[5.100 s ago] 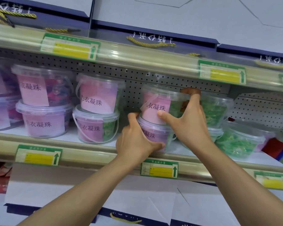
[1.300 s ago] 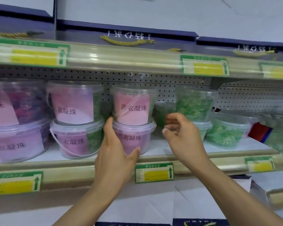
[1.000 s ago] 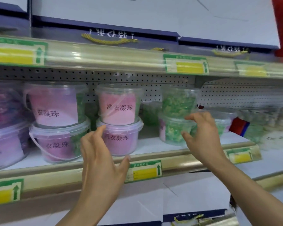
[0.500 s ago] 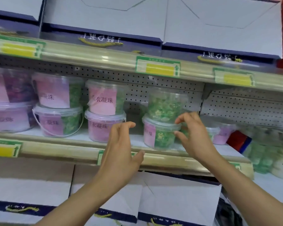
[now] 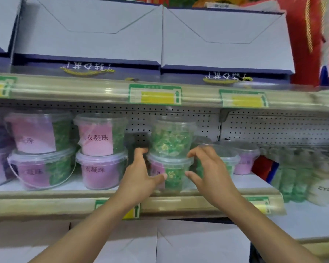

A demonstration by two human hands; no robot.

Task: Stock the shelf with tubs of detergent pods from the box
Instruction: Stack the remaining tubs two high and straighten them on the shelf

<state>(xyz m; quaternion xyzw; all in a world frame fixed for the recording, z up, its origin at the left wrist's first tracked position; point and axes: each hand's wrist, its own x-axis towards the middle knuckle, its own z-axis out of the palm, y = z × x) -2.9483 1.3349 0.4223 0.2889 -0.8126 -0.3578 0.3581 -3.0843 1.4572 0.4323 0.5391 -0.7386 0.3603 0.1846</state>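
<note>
A clear tub of green detergent pods (image 5: 174,177) stands at the shelf's front with a second green tub (image 5: 171,141) stacked on it. My left hand (image 5: 141,177) curls round the lower tub's left side, thumb across its front. Against the tub's right side my right hand (image 5: 211,173) cups it, fingers curved at the lid rim, thumb on the wall. To the left stand two-high stacks of tubs with pink labels (image 5: 101,137), and more of them (image 5: 40,133) further left. No stock box is in view.
The shelf's front rail (image 5: 179,203) carries green and yellow price tags. More tubs (image 5: 245,162) sit behind my right hand. Green bottles (image 5: 292,171) stand further right. White cartons fill the shelf above (image 5: 87,31) and the one below (image 5: 198,243).
Both hands have left the pink-labelled stack and moved right to the green stack. They closed in from each side and now hold its lower tub.
</note>
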